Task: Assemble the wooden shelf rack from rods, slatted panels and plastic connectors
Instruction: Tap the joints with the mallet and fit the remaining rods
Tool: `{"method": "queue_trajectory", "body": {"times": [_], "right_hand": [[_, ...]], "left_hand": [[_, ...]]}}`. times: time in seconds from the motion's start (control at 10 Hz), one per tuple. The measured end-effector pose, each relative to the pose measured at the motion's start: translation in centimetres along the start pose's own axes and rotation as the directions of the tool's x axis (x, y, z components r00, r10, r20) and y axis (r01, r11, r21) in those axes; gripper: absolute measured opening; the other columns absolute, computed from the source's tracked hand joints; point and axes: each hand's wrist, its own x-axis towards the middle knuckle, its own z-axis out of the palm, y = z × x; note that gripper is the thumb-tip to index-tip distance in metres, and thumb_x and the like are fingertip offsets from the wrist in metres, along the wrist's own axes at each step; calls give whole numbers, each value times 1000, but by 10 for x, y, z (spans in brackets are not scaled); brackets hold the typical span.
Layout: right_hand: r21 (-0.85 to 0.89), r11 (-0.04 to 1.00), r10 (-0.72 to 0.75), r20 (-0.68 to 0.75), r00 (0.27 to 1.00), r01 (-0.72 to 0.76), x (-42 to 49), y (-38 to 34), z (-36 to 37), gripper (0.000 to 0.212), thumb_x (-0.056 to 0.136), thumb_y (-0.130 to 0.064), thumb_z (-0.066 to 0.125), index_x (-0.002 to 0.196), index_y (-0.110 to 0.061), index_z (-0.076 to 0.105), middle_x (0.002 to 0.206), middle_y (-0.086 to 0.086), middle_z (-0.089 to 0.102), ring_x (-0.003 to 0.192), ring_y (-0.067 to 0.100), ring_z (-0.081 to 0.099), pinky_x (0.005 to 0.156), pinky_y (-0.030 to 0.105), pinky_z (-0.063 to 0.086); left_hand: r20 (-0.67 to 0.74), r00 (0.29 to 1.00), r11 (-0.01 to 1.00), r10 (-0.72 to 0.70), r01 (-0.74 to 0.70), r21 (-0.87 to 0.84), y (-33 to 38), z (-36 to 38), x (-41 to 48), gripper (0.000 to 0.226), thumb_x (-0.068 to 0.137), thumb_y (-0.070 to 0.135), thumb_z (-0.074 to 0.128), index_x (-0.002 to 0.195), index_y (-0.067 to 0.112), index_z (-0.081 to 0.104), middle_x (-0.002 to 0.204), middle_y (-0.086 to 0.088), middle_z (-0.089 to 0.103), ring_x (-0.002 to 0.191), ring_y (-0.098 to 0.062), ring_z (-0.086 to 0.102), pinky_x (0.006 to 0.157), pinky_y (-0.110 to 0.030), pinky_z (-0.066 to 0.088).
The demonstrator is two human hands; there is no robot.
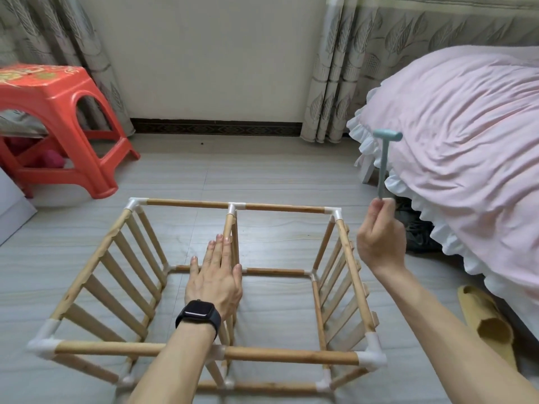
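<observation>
At the far left, the orange-red moulded plastic stool [55, 91] is cut off by the frame edge, and what lies under it is too dim to name. The boxy wooden shelf rack frame [186, 204] of round pale rods stands on the grey plank-pattern floor [277, 176] in front of me. It is joined by glossy white plastic corner connectors [43, 344]. Its left slatted panel [116, 272] shows flat, smooth slats running down from the top rod.

My left hand [214, 275] lies flat on the middle divider rod [229, 225] with the fingers straight, holding nothing. With my forearm and the black square smartwatch [198, 316], it hides most of that divider.

The right slatted panel [344, 287] is seen nearly edge-on, so its slats overlap. My right hand [380, 243] is raised just beside that panel's far corner. It pinches the bottom tip of the thin pale blue plastic hammer [383, 158], which stands upright with its head on top.

Further right, something dark under the frilled, crumpled pink bed cover [466, 141] is hard to make out. My right arm partly covers 1 mustard-yellow slipper [487, 322].
</observation>
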Motion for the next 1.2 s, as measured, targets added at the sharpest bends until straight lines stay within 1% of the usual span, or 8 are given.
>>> {"method": "queue_trajectory", "body": {"times": [0.1, 0.2, 0.3, 0.5, 0.6, 0.8, 0.9, 1.2], "right_hand": [[-246, 945, 290, 324, 901, -215, -3, 10, 10, 36, 107, -31, 22, 96, -11, 50, 71, 4, 56, 61, 20, 52, 56, 36, 38], [35, 984, 173, 45, 984, -174, -1, 4, 7, 39, 109, -34, 21, 96, -6, 45, 64, 4, 51, 55, 20, 45, 53, 34, 27], [-108, 963, 267, 257, 929, -247, -4, 4, 15, 37, 108, -31, 21, 98, -9, 48, 72, 4, 55, 66, 24, 52, 61, 37, 37], [-29, 980, 200, 81, 977, -198, 0, 8, 9, 39, 109, -34, 21, 99, -6, 46, 65, 2, 49, 59, 23, 47, 56, 35, 31], [-295, 925, 346, 387, 855, -240, -1, 10, 14, 41, 108, -36, 19, 93, -14, 50, 76, 4, 56, 67, 21, 50, 62, 37, 36], [-233, 964, 190, 275, 942, -126, -1, 21, -4, 46, 108, -39, 16, 106, -8, 50, 76, 5, 48, 79, 30, 45, 72, 40, 32], [-311, 940, 234, 288, 929, -140, -11, 28, -12, 51, 108, -39, 15, 110, -4, 52, 94, 20, 59, 80, 32, 44, 72, 41, 33], [-459, 887, 263, 410, 873, -51, -20, 34, -12, 50, 108, -39, 13, 114, -9, 53, 88, 8, 52, 83, 29, 48, 74, 39, 36]], "left_hand": [[9, 1000, 1000, -7, 7, 12, 1, -1, -2, 63, 105, 43, 12, 155, 22, -20, 162, 4, -24, 151, -11, -17, 123, -45, -8], [13, 1000, 1000, -5, 5, 9, 1, -1, 0, 63, 105, 44, 13, 155, 22, -20, 162, 4, -24, 151, -12, -16, 123, -45, -8], [22, 1000, 1000, -1, 1, -10, 0, -1, -2, 63, 106, 44, 13, 155, 22, -20, 161, 4, -24, 151, -12, -16, 122, -44, -8], [17, 1000, 1000, 4, -3, -27, 0, -2, -1, 63, 106, 44, 14, 155, 22, -19, 161, 4, -24, 151, -11, -15, 123, -45, -7], [12, 1000, 999, -5, 5, -38, -1, 0, -3, 63, 106, 44, 15, 155, 23, -19, 161, 5, -24, 151, -11, -15, 123, -45, -7], [20, 1000, 999, -2, 3, -36, 0, -1, -2, 63, 106, 44, 15, 155, 23, -19, 162, 5, -23, 151, -11, -14, 123, -46, -6], [17, 1000, 999, -10, 10, -32, -1, 0, -2, 63, 106, 44, 15, 155, 23, -18, 162, 4, -22, 151, -12, -13, 123, -46, -6], [17, 1000, 1000, -5, 5, -21, 1, 0, -3, 64, 106, 44, 16, 156, 22, -18, 163, 4, -21, 152, -12, -13, 123, -46, -5]]}}
